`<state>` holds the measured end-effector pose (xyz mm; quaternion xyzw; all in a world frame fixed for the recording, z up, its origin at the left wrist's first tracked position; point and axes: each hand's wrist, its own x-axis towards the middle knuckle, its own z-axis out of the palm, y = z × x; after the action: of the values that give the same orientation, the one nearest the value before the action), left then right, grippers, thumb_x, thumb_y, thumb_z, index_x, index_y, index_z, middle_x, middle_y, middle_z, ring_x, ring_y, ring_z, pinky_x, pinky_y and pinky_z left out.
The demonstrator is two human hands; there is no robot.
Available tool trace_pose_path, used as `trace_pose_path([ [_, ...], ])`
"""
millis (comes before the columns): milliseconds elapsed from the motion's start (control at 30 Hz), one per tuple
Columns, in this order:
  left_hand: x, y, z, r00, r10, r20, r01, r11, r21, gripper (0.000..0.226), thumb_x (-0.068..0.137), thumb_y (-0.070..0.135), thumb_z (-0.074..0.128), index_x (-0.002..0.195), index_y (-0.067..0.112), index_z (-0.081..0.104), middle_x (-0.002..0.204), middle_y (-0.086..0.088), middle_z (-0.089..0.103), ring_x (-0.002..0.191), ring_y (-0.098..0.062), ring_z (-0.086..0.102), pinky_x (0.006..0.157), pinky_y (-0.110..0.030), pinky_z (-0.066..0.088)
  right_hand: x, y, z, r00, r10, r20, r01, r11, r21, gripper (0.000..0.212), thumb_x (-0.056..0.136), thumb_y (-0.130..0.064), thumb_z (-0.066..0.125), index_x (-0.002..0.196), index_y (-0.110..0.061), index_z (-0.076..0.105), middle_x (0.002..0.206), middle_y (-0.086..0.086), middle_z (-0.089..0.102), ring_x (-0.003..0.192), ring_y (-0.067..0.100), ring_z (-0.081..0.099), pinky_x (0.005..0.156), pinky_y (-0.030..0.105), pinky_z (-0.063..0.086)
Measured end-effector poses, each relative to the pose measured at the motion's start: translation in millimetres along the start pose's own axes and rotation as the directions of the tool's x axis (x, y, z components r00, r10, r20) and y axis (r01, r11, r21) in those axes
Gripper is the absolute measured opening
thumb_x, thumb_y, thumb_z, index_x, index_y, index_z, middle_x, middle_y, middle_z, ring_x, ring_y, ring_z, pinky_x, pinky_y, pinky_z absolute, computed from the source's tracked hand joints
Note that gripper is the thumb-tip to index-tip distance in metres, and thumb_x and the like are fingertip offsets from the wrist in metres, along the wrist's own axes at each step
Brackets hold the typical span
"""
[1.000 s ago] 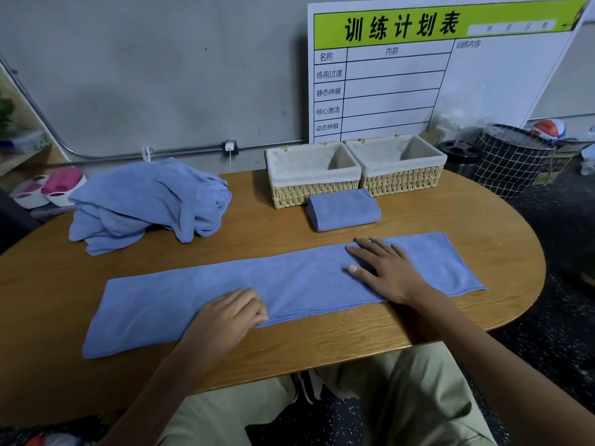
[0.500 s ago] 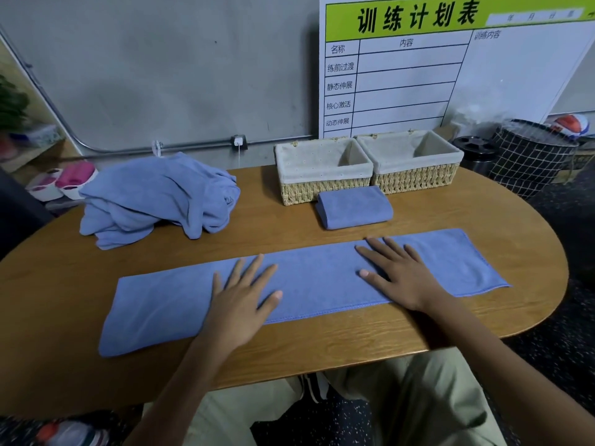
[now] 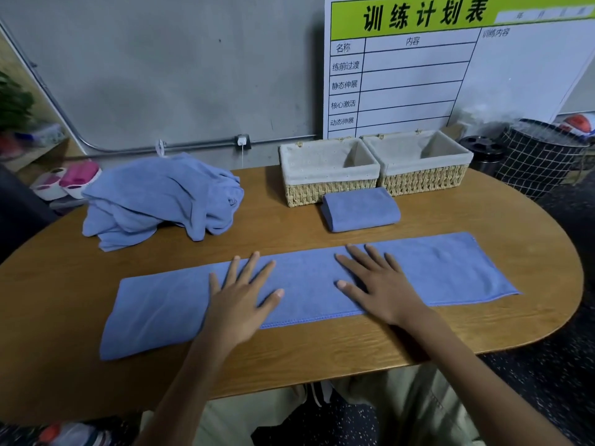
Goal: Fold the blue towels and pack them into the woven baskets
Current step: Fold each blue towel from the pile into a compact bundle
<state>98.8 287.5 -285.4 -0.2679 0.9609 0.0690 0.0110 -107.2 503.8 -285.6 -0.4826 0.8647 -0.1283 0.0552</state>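
since a second ago, left hand (image 3: 240, 304) has gone from curled at the near hem to flat, fingers spread and straight, pressing on the long towel (image 3: 309, 289). right hand (image 3: 381, 286) stays flat, fingers straight and apart, holding nothing, just right of the strip's middle.

long towel lies folded to a narrow strip across the near half of the table (image 3: 322, 355), hem stitching facing the person. folded towel (image 3: 360, 209) sits just in front of the two baskets (image 3: 373, 170), apparently touching the left one; both baskets show only their cloth lining. unfolded pile (image 3: 161, 197) rests at far left.

handling, as judged: cloth is soft, light, limp, likely microfibre; it will sag and lose its edges unless carried by corners. best hold for the next fold appears to be the two corners of one short end, pinched and brought over to the other. surface should not slip much on wood.

writing: board (image 3: 450, 59) behind the baskets is headed 训练计划表, with columns 名称, 内容, 训练内容 and rows 练前过渡, 静态伸展, 核心激活, 动态伸展. no brand seen.
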Motion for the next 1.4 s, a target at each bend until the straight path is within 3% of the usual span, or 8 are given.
trace_pose_path([
  [133, -14.5, -56.9, -0.1, 0.993, -0.088, -0.076, 0.094, 0.992, 0.079, 0.095, 0.075, 0.087, -0.011, 0.157, 0.046, 0.014, 0.167, 0.013, 0.002, 0.155, -0.023, 0.003, 0.116, -0.065, 0.014, -11.2, 47.2, -11.2, 0.996, 0.089, -0.031, -0.089, 0.996, -0.019, 0.08, 0.081, -0.083, 0.005, 0.153, -0.05, 0.015, 0.164, -0.02, 0.002, 0.153, 0.011, -0.003, 0.122, 0.041, 0.002],
  [233, -24.6, -88.6, -7.8, 0.985, -0.165, -0.038, 0.168, 0.982, 0.084, 0.096, 0.071, 0.086, -0.012, 0.157, 0.047, 0.007, 0.167, 0.012, -0.002, 0.155, -0.023, 0.001, 0.117, -0.063, 0.014, -14.0, 58.4, -16.0, 0.994, 0.107, -0.018, -0.107, 0.994, -0.017, 0.08, 0.081, -0.083, 0.006, 0.154, -0.05, 0.014, 0.164, -0.021, 0.0, 0.153, 0.01, -0.005, 0.122, 0.042, 0.002],
  [400, -28.8, -100.4, -10.1, 0.984, -0.175, -0.038, 0.178, 0.979, 0.097, 0.108, 0.062, 0.091, -0.025, 0.156, 0.049, 0.004, 0.167, 0.013, -0.003, 0.155, -0.024, 0.001, 0.117, -0.062, 0.015, -13.9, 56.9, -17.2, 0.994, 0.104, -0.013, -0.104, 0.994, -0.016, 0.079, 0.082, -0.082, 0.006, 0.154, -0.05, 0.012, 0.163, -0.022, -0.003, 0.153, 0.01, -0.006, 0.123, 0.042, 0.001],
  [533, -25.7, -106.1, -9.4, 0.984, -0.173, -0.044, 0.176, 0.983, 0.053, 0.099, 0.066, 0.094, -0.01, 0.154, 0.053, 0.008, 0.167, 0.015, 0.0, 0.155, -0.023, 0.001, 0.117, -0.063, 0.013, -13.1, 58.3, -16.8, 0.994, 0.111, -0.006, -0.111, 0.994, -0.021, 0.08, 0.081, -0.083, 0.006, 0.154, -0.05, 0.012, 0.163, -0.022, -0.002, 0.152, 0.01, -0.007, 0.122, 0.042, 0.001],
  [633, -24.5, -120.1, -13.6, 0.96, -0.28, -0.018, 0.28, 0.96, 0.005, 0.093, 0.069, 0.093, 0.001, 0.154, 0.054, 0.006, 0.168, 0.013, 0.001, 0.155, -0.026, 0.0, 0.117, -0.066, 0.011, -13.0, 58.6, -16.3, 0.994, 0.113, -0.006, -0.113, 0.993, -0.022, 0.08, 0.081, -0.083, 0.005, 0.154, -0.05, 0.012, 0.163, -0.021, -0.002, 0.152, 0.009, -0.007, 0.122, 0.041, 0.0],
  [767, -31.7, -125.9, -17.3, 0.934, -0.356, -0.034, 0.357, 0.93, 0.089, 0.081, 0.083, 0.086, 0.01, 0.156, 0.05, 0.006, 0.168, 0.006, 0.003, 0.154, -0.033, 0.005, 0.113, -0.07, 0.015, -13.4, 58.4, -16.0, 0.993, 0.114, -0.011, -0.114, 0.993, -0.023, 0.081, 0.08, -0.083, 0.004, 0.154, -0.049, 0.012, 0.164, -0.02, -0.002, 0.153, 0.01, -0.007, 0.123, 0.042, 0.001],
  [900, -32.8, -125.3, -12.3, 0.945, -0.319, -0.069, 0.326, 0.933, 0.153, 0.084, 0.086, 0.082, 0.003, 0.158, 0.04, 0.004, 0.168, -0.003, 0.007, 0.153, -0.034, 0.01, 0.113, -0.069, 0.019, -12.7, 58.0, -15.0, 0.994, 0.11, -0.022, -0.11, 0.993, -0.031, 0.082, 0.08, -0.083, 0.004, 0.154, -0.049, 0.013, 0.163, -0.021, -0.001, 0.153, 0.011, -0.005, 0.122, 0.042, 0.002],
  [1400, -31.2, -125.9, -15.9, 0.938, -0.345, -0.02, 0.346, 0.934, 0.096, 0.085, 0.08, 0.075, 0.012, 0.158, 0.042, -0.001, 0.169, 0.001, 0.001, 0.154, -0.03, 0.004, 0.116, -0.065, 0.014, -13.3, 63.0, -18.9, 0.995, 0.099, -0.014, -0.099, 0.995, -0.011, 0.086, 0.078, -0.085, 0.005, 0.155, -0.046, 0.013, 0.164, -0.019, 0.0, 0.153, 0.01, -0.005, 0.123, 0.042, 0.001],
])
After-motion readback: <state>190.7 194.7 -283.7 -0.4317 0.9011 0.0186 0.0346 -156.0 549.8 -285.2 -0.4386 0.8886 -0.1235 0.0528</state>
